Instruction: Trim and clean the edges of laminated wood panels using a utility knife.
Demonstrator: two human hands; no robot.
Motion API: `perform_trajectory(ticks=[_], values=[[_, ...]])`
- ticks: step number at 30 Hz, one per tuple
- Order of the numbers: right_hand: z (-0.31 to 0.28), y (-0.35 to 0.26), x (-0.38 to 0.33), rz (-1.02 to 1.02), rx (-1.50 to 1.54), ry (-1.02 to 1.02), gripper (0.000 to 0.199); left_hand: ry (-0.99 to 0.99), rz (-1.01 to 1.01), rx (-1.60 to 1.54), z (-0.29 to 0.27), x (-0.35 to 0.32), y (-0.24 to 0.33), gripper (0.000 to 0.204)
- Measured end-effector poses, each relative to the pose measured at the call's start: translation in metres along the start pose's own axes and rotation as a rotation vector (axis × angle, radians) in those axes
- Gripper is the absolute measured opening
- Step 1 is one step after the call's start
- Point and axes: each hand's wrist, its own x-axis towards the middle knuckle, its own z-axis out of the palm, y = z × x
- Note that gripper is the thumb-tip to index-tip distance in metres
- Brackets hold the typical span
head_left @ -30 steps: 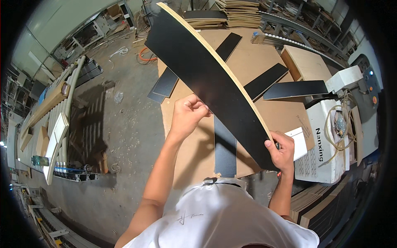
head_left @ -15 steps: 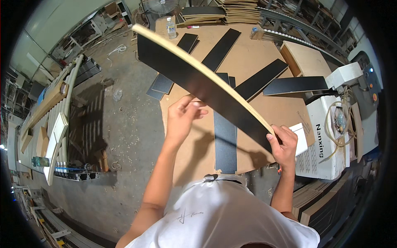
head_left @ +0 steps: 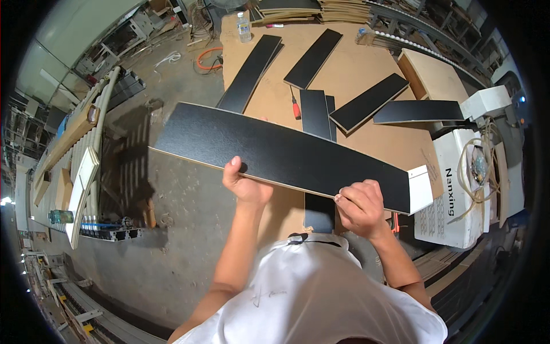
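A long black board [head_left: 292, 157] with a pale edge lies across both my hands, above the work table. My left hand [head_left: 250, 188] grips it from below near its middle, thumb on the black face and most fingers hidden behind. My right hand [head_left: 362, 207] closes on the near edge toward the board's right end. Beneath it, another black board [head_left: 319, 213] shows on the table in front of my body. Beyond lie several similar boards, among them one at the left [head_left: 252, 71] and one at the right [head_left: 371, 103]. A red-handled screwdriver [head_left: 296, 109] rests between them.
A clear bottle [head_left: 244, 27] stands at the table's far left corner. On the right are a white machine [head_left: 452, 178] with a coiled cable [head_left: 472, 163] and a wooden box [head_left: 438, 74]. A roller rack [head_left: 86, 155] stands at the left across the floor.
The board has turned from steeply tilted to flatter, its black face now upward and its left end lower. My left hand has taken hold of it; my right hand has shifted left along the edge.
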Motion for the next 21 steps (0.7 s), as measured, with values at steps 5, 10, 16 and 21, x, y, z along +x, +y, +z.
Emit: perform_trajectory(ticks=[5, 10, 16, 21], values=[[0.004, 0.001, 0.001, 0.006, 0.009, 0.037, 0.014, -0.145, 0.093, 0.005, 0.011, 0.008, 0.007, 0.089], [0.012, -0.005, -0.001, 0.054, 0.023, 0.058, 0.013, -0.163, 0.096, -0.020, 0.017, 0.008, 0.012, 0.093], [0.013, -0.006, -0.007, 0.040, 0.030, 0.017, 0.014, -0.204, 0.117, -0.017, 0.018, 0.006, 0.017, 0.099], [0.010, -0.014, 0.003, 0.219, 0.039, 0.000, 0.036, -0.200, 0.102, 0.018, 0.008, 0.007, 0.017, 0.099]])
